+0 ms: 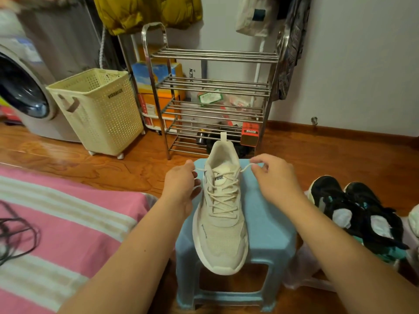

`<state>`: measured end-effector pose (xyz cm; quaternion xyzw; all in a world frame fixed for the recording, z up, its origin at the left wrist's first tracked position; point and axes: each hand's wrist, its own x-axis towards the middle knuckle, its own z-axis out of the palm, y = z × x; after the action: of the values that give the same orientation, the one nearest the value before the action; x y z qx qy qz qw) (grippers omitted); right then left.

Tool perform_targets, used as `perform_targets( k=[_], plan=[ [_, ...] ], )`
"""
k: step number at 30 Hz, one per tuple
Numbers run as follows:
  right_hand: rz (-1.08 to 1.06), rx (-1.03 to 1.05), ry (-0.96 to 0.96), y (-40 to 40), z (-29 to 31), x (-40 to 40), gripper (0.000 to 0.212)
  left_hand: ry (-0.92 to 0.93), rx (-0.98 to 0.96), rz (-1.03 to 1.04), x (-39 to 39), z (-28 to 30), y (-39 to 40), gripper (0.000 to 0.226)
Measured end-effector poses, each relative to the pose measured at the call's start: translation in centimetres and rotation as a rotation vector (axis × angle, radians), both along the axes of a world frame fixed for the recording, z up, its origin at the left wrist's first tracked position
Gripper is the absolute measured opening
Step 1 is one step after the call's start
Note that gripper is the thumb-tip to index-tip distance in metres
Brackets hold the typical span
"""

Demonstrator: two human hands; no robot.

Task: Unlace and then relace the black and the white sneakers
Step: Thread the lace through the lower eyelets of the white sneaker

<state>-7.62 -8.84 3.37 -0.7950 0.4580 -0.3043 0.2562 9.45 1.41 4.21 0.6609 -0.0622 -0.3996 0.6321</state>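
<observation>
A light blue plastic stool (267, 225) is standing near the middle on the wooden floor (68, 159). A pink striped bedcover (68, 223) is lying at the near left, with a black cable (20, 234) curling on it. A cream perforated laundry basket (99, 109) is sitting at the far left beside a washing machine (25, 94). A steel shoe rack (213, 96) is standing against the far wall, and a mustard jacket (145, 12) is hanging above it.
</observation>
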Motion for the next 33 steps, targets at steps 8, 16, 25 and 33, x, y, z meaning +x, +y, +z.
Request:
perform_targets(
  k=[8,16,25,33],
  plan=[
    [0.244,-0.054,0.120,2.3,0.9,2.9,0.038,-0.755,0.036,-0.393,-0.9,-0.5,0.3,0.036],
    [0.261,0.105,0.151,0.5,1.7,5.0,0.018,-0.903,0.066,-0.339,0.4,-0.8,0.5,0.012],
    [0.305,0.167,0.013,1.1,1.8,3.9,0.014,-0.696,-0.022,-0.398,0.2,-1.5,2.2,0.038],
    [0.361,0.403,-0.187,0.5,1.7,3.5,0.013,-0.710,0.011,-0.297,-0.5,-2.0,2.7,0.038]
  ],
)
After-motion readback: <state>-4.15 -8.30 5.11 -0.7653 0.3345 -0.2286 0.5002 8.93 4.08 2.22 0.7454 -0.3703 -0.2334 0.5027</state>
